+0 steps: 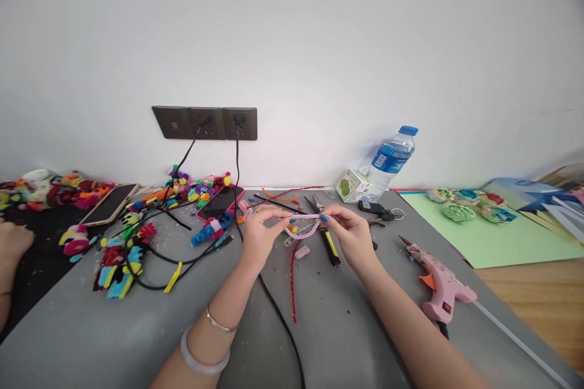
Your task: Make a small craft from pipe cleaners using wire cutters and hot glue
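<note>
Between my two hands is a pale purple pipe cleaner, bent into a flat-topped loop above the table. My left hand pinches its left end between thumb and fingers. At the other end, my right hand closes on it in a pinch. Under the loop lie pliers with black and yellow handles, partly hidden by my right fingers. A red tinsel pipe cleaner and a small pink piece rest just below.
A pink glue gun lies right, near fabric flowers on green paper. Bottle, small box and keys stand behind. Left are cables, phones, colourful pipe-cleaner figures and another person's hand.
</note>
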`<state>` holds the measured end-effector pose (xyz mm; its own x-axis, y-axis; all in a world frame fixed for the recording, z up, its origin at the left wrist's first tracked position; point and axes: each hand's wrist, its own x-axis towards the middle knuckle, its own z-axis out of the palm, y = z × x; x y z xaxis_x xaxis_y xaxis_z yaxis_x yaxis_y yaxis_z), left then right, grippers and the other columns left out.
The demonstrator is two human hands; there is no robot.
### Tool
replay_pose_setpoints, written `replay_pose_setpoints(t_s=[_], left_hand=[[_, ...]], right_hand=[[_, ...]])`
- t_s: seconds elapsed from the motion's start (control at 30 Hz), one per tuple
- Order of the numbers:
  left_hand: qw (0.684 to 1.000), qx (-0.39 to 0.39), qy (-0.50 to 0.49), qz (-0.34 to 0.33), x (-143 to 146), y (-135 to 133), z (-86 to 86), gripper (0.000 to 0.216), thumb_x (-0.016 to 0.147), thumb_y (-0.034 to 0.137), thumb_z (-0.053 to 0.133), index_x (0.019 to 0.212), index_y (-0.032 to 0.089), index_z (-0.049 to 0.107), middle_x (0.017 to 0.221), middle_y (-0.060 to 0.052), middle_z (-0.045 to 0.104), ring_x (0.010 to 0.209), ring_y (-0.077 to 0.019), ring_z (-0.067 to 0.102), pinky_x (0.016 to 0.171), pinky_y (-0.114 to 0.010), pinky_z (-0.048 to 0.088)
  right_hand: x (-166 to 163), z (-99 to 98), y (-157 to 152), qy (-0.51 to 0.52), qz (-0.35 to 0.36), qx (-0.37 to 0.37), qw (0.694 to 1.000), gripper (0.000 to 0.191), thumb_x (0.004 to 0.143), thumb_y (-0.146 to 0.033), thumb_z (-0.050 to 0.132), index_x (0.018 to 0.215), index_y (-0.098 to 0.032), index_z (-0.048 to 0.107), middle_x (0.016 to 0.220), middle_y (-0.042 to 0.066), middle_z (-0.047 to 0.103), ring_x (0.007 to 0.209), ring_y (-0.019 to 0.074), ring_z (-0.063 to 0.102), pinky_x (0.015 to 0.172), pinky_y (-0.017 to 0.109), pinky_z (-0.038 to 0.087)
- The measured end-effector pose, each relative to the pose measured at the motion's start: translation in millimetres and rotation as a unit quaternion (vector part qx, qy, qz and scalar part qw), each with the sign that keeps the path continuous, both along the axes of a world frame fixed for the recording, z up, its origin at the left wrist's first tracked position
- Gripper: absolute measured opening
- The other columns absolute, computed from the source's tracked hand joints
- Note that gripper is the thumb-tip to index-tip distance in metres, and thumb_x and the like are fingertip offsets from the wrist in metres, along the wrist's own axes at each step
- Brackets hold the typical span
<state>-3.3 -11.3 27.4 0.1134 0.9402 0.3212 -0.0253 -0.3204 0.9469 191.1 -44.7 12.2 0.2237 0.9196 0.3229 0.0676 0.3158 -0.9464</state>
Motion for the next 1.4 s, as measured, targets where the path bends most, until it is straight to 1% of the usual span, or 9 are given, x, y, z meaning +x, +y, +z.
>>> replay_pose_setpoints(t_s=[0.1,0.17,0.33,0.5,0.6,0.8,1.0,1.23,1.4], left_hand=[[1.000,-0.012,0.005,-0.017,-1,2,-0.5,0.008,0.070,0.018,0.075,0.075,0.023,0.079,0.082,-0.004,0.074,0.086,-0.0209,0.065,0.082,-0.030,0.046],[0.998,-0.050,-0.008,-0.030,0,4,-2.3,0.010,0.068,0.018,0.077,0.078,0.021,0.079,0.084,-0.004,0.075,0.085,-0.0204,0.065,0.079,-0.029,0.046],[0.971,-0.174,-0.147,-0.065,3,6,-3.7,0.022,0.065,0.028,0.082,0.084,0.019,0.076,0.086,-0.005,0.074,0.082,-0.0175,0.064,0.073,-0.026,0.048],[0.951,-0.215,-0.207,-0.084,5,3,1.6,0.030,0.056,0.032,0.088,0.079,0.018,0.075,0.082,-0.003,0.072,0.079,-0.0149,0.062,0.071,-0.025,0.048],[0.953,-0.209,-0.196,-0.101,4,2,0.7,0.031,0.058,0.035,0.088,0.081,0.018,0.074,0.083,-0.003,0.072,0.082,-0.0157,0.063,0.072,-0.025,0.048],[0.959,-0.143,-0.197,-0.144,2,2,-3.9,0.024,0.069,0.033,0.082,0.086,0.019,0.073,0.109,-0.008,0.073,0.107,-0.0221,0.064,0.090,-0.030,0.049],[0.959,-0.152,-0.193,-0.143,3,1,-2.1,0.025,0.071,0.036,0.081,0.086,0.018,0.071,0.098,-0.007,0.075,0.101,-0.0229,0.068,0.085,-0.030,0.052],[0.969,-0.152,-0.114,-0.156,3,-2,3.0,0.035,0.069,0.041,0.081,0.094,0.015,0.075,0.097,-0.011,0.076,0.097,-0.0269,0.070,0.080,-0.032,0.055],[0.970,-0.143,-0.102,-0.168,4,-1,1.9,0.038,0.068,0.042,0.080,0.093,0.013,0.075,0.096,-0.012,0.077,0.096,-0.0289,0.071,0.080,-0.034,0.056]], right_hand=[[1,0.7,0,-0.007,-0.003,0.004,1.000,0.026,0.076,-0.047,0.074,0.077,-0.022,0.069,0.079,0.005,0.063,0.073,0.0179,0.056,0.064,0.030,0.050],[0,1.8,-1,-0.008,-0.001,0.011,1.000,0.025,0.076,-0.046,0.074,0.076,-0.022,0.069,0.079,0.004,0.063,0.073,0.0180,0.056,0.064,0.030,0.049],[-2,1.6,-1,0.010,0.014,0.026,1.000,0.021,0.075,-0.043,0.076,0.076,-0.023,0.071,0.079,0.005,0.063,0.074,0.0181,0.057,0.063,0.030,0.048],[-3,-6.3,0,0.011,0.033,0.016,0.999,0.023,0.075,-0.044,0.076,0.078,-0.022,0.071,0.081,0.005,0.066,0.073,0.0182,0.059,0.065,0.031,0.051],[-4,-8.9,0,0.006,0.038,0.003,0.999,0.024,0.076,-0.045,0.076,0.080,-0.022,0.071,0.081,0.005,0.067,0.071,0.0176,0.060,0.066,0.032,0.052],[-9,-4.2,-3,0.010,0.071,-0.023,0.997,0.025,0.076,-0.046,0.075,0.080,-0.022,0.070,0.078,0.004,0.067,0.069,0.0175,0.062,0.067,0.031,0.054],[-13,-2.8,-4,0.005,0.096,-0.034,0.995,0.027,0.077,-0.048,0.074,0.079,-0.022,0.068,0.077,0.004,0.067,0.071,0.0184,0.063,0.069,0.032,0.055],[-14,-5.6,-4,0.014,0.099,-0.032,0.995,0.028,0.076,-0.048,0.075,0.080,-0.021,0.067,0.077,0.004,0.067,0.072,0.0183,0.063,0.069,0.032,0.054],[-15,-7.1,-4,0.014,0.098,-0.024,0.995,0.028,0.077,-0.048,0.074,0.080,-0.021,0.066,0.079,0.004,0.067,0.073,0.0177,0.063,0.069,0.031,0.054]])
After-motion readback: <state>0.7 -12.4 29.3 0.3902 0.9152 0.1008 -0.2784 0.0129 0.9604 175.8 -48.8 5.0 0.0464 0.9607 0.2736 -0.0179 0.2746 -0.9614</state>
